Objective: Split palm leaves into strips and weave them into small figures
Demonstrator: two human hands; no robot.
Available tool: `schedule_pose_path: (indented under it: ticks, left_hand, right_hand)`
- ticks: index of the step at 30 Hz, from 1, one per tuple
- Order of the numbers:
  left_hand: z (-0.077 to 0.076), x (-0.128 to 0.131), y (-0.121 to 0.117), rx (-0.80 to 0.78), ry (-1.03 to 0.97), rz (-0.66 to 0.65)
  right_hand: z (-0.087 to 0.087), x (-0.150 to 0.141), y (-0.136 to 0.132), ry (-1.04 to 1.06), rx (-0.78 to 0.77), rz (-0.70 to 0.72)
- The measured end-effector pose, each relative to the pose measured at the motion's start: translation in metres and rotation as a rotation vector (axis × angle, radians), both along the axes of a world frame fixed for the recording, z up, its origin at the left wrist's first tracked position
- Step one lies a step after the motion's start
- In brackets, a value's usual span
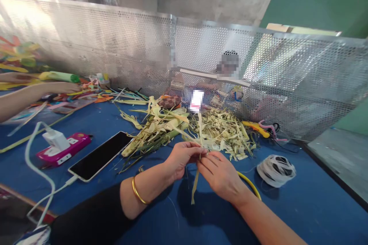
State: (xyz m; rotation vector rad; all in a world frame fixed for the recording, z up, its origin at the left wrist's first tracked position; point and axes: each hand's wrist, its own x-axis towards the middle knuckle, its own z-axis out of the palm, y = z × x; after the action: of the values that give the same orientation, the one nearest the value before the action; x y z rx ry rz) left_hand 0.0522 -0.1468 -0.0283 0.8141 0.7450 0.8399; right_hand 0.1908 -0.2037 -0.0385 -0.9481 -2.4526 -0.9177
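My left hand and my right hand meet over the blue table, with fingertips pinched together on pale dried husk strips. One husk strip hangs below the fingers; others stick up and out to the left above them. The exact crossing point is hidden by my fingers. Just beyond lie a bundle of long dried husks and, to its right, a heap of short husk scraps. A yellow ring shows partly behind my right wrist.
A white twine roll sits at right. A charging phone and magenta power strip lie left. Yellow-handled tool stands near the perforated metal screen. Another person's hands work among coloured strips at far left.
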Motion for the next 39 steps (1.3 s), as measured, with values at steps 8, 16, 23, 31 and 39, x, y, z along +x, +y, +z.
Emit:
schedule_pose_path:
  ticks: [8,16,23,31,39]
  left_hand:
    - [0.009,-0.003,0.003,-0.051,-0.036,0.037]
    - [0.004,0.002,-0.007,0.144,0.074,0.073]
    - [0.004,0.002,-0.006,0.309,0.132,-0.08]
    - [0.008,-0.006,0.013,-0.035,-0.016,-0.04]
    - [0.008,-0.008,0.009,0.157,0.127,-0.277]
  right_hand:
    - [-0.004,0.002,0.002,0.613,-0.261,-0.017]
    - [0.005,-0.004,0.013,1.825,-1.015,-0.147]
    - [0.006,-0.001,0.013,2.099,-0.962,-0.072]
    - [0.029,0.016,0.011,1.781,-0.98,-0.049]
    - [0.026,0.016,0.011,1.618,-0.948,-0.101]
